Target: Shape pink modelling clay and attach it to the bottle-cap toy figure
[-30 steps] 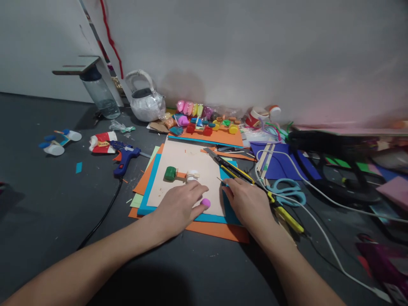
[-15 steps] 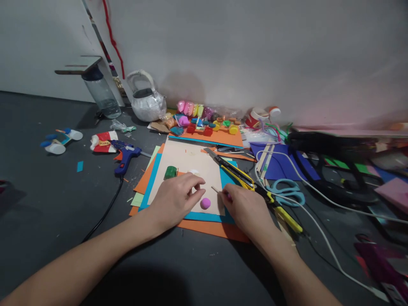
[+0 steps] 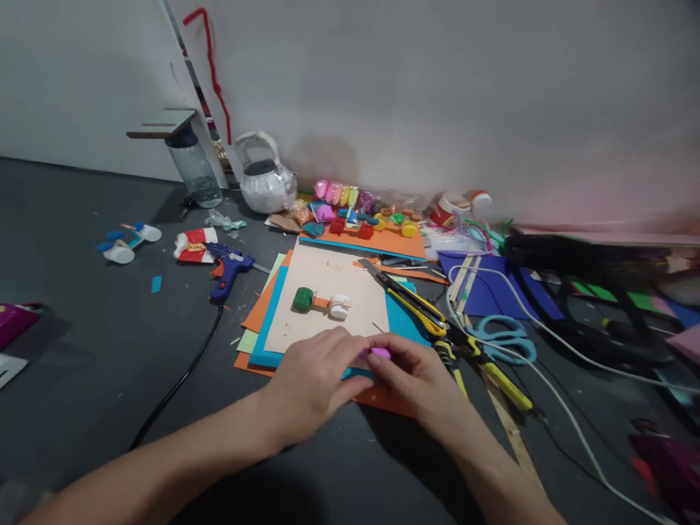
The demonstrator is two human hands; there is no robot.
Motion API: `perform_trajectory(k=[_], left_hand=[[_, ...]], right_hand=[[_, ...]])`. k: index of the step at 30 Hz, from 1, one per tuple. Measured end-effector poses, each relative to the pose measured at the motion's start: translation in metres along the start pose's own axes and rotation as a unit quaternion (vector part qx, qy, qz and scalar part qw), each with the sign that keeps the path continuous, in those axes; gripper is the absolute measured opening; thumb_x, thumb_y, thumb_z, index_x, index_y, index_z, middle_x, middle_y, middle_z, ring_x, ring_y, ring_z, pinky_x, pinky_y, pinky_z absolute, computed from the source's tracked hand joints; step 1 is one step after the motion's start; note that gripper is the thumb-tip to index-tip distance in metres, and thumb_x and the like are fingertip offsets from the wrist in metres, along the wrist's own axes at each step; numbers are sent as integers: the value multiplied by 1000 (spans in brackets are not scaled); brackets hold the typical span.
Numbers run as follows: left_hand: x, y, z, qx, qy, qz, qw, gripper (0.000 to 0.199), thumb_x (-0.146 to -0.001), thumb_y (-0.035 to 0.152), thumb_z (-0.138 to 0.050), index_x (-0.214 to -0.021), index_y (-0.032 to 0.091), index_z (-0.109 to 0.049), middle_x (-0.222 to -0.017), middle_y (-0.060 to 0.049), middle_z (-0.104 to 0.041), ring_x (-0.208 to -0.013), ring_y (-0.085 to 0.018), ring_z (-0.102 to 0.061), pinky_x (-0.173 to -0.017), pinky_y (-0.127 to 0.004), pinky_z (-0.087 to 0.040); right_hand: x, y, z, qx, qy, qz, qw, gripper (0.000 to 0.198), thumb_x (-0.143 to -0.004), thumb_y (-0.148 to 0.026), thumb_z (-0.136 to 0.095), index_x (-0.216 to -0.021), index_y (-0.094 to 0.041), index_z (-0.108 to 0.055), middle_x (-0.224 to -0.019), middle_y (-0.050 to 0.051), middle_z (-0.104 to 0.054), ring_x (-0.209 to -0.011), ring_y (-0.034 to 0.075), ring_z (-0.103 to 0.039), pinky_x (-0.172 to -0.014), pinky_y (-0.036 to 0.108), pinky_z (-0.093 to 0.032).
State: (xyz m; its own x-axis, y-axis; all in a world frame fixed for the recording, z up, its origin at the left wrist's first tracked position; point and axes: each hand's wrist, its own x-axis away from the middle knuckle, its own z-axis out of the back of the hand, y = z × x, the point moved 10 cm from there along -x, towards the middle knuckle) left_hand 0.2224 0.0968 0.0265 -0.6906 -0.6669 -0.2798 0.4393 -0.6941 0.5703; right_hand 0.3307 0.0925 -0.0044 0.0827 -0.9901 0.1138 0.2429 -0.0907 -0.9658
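Observation:
My hands meet over the front edge of the stacked paper. My right hand [image 3: 424, 375] pinches a purple clay piece [image 3: 381, 353] between thumb and fingers. A thin stick [image 3: 378, 327] pokes out just above those fingertips. From the other side, the curled fingers of my left hand [image 3: 311, 375] close on the purple clay, partly hiding it; its thumb sits lower. Beyond the hands, a small model with a green wheel [image 3: 302, 299], an orange bar [image 3: 321, 303] and white wheels [image 3: 340, 306] lies on the pale sheet [image 3: 306, 335].
A yellow utility knife [image 3: 410, 300], pliers [image 3: 451, 364] and blue scissors [image 3: 500, 339] lie to the right, near a white cable [image 3: 563, 415]. Left are a blue glue gun [image 3: 230, 273] and another wheeled model [image 3: 128, 244]. Behind stand a kettle [image 3: 267, 186] and colourful clay packs [image 3: 336, 193].
My hands have come together. The purple ball no longer shows on the sheet, and purple clay is between my fingers. The model with green and white wheels is now uncovered.

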Motion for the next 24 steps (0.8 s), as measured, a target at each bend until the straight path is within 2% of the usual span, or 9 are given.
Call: perform_trajectory(k=[2, 5, 9, 12, 14, 16, 18, 20, 24], left_hand=[[4, 8, 2, -26, 34, -43, 998, 20, -95, 29, -57, -111, 16, -59, -99, -8, -69, -90, -23, -64, -74, -34, -51], [7, 7, 7, -11, 69, -62, 996, 15, -95, 25, -57, -106, 15, -59, -99, -8, -70, -90, -22, -64, -77, -32, -51], [9, -5, 13, 54, 97, -41, 993, 7, -93, 20, -59, -96, 15, -63, -89, -7, -69, -81, -18, -63, -72, -28, -51], [11, -10, 19, 103, 119, -30, 987, 8, -92, 19, -61, -93, 14, -66, -89, -8, -70, -83, -19, -64, -75, -29, -50], [11, -20, 21, 180, 123, 17, 976, 9, -90, 19, -64, -96, 15, -69, -92, -7, -71, -86, -18, -64, -77, -29, -51], [11, -36, 13, 312, 100, 101, 939, 13, -88, 22, -67, -100, 17, -71, -93, -5, -72, -81, -16, -63, -71, -27, -51], [12, -43, -4, 456, 49, 177, 871, 19, -87, 28, -68, -104, 18, -72, -90, -3, -71, -71, -13, -61, -60, -23, -50], [12, -38, -18, 552, -6, 209, 807, 24, -87, 32, -68, -106, 18, -72, -89, -3, -71, -62, -10, -58, -56, -21, -50], [9, -28, -26, 608, -60, 204, 765, 27, -87, 38, -68, -99, 15, -76, -86, -4, -69, -62, -9, -59, -61, -22, -52]], right_hand=[[2, 2, -15, -62, -19, -12, 998, 30, -90, -43, -61, -105, -20, -72, -95, 4, -75, -82, 18, -69, -69, 28, -58], [4, -5, -23, -35, -10, 15, 999, 30, -93, -41, -59, -111, -22, -72, -103, 4, -75, -92, 19, -70, -79, 28, -58], [9, -15, -30, 32, -4, 65, 997, 34, -98, -38, -51, -125, -23, -67, -115, 5, -74, -102, 18, -70, -91, 29, -56], [13, -15, -31, 76, -5, 86, 993, 38, -101, -36, -47, -134, -23, -60, -118, 6, -73, -104, 18, -71, -89, 28, -58], [15, -19, -24, 121, 19, 118, 985, 39, -100, -34, -48, -137, -23, -57, -117, 7, -74, -104, 18, -71, -88, 28, -59], [19, -30, -16, 183, 58, 184, 964, 40, -98, -29, -52, -138, -25, -55, -121, 8, -72, -109, 19, -70, -92, 30, -58], [23, -43, -13, 243, 84, 251, 933, 41, -97, -24, -54, -138, -27, -56, -128, 9, -68, -118, 20, -65, -98, 34, -55], [26, -50, -14, 275, 93, 291, 912, 41, -96, -20, -53, -136, -28, -57, -133, 10, -64, -122, 21, -62, -100, 36, -54], [29, -56, -18, 314, 95, 323, 888, 39, -96, -14, -51, -133, -25, -60, -134, 13, -61, -119, 22, -62, -93, 36, -57]])
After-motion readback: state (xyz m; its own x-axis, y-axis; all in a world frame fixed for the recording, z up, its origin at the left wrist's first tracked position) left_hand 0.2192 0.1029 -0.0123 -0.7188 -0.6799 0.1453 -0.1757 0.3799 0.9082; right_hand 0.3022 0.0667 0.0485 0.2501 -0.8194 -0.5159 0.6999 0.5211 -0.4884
